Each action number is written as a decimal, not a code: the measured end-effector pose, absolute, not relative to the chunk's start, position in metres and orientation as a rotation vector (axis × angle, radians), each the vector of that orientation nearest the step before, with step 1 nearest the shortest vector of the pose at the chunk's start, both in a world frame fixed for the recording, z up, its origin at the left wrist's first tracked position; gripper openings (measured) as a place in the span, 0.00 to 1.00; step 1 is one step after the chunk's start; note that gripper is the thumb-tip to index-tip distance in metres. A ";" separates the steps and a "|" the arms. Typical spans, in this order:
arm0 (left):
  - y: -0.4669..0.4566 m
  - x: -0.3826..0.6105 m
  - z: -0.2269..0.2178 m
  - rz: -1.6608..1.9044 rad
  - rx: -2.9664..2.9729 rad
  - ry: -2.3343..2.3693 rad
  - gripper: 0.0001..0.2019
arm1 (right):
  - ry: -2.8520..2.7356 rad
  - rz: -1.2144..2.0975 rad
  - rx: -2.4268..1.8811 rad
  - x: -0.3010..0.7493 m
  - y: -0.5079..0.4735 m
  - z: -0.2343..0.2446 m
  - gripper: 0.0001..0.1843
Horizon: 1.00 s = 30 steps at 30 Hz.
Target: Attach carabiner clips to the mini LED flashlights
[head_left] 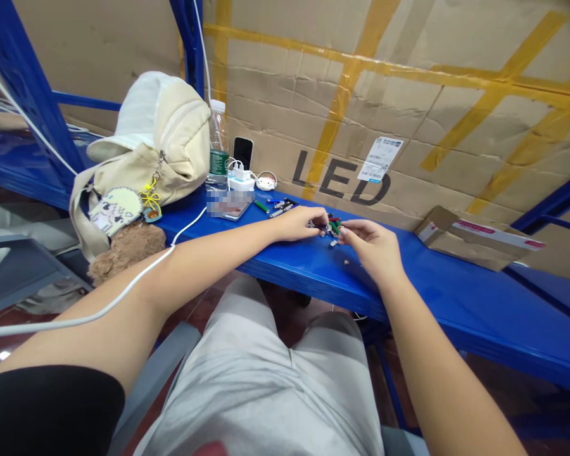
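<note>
I have the left hand (301, 224) curled and the right hand (379, 248) pinched narrow at small coloured parts (335, 224), between the table's (446, 291) front and back edges; I cannot tell what the fingers grip. Working low should keep loose bits (333, 243) from the front edge.

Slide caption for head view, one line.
Left hand and right hand at small parts on a blue table, bag and bottle to the left.

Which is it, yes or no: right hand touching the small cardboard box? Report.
No: blue tabletop shows between the right hand and the small cardboard box.
</note>
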State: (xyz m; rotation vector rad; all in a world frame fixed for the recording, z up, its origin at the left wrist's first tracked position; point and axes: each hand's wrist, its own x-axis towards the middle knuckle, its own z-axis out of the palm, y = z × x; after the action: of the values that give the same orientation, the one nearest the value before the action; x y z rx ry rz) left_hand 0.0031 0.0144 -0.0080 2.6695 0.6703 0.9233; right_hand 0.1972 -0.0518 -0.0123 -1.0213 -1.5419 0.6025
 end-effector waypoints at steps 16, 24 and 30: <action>0.013 -0.002 -0.002 0.537 3.501 1.071 0.12 | -1.630 0.496 -1.339 0.205 -0.042 -0.015 0.08; 0.007 0.002 -0.001 0.658 3.009 1.086 0.16 | -1.401 0.633 -1.088 0.201 -0.042 -0.015 0.12; 0.004 0.007 -0.004 0.729 2.787 0.905 0.14 | -1.449 0.526 -1.066 0.198 -0.047 -0.014 0.12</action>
State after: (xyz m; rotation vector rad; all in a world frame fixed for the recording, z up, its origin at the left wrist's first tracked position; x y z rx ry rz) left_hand 0.0067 0.0043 -0.0042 2.7872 0.9051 0.7290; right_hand 0.1978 -0.0467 -0.0137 -1.0659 -1.4491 0.5255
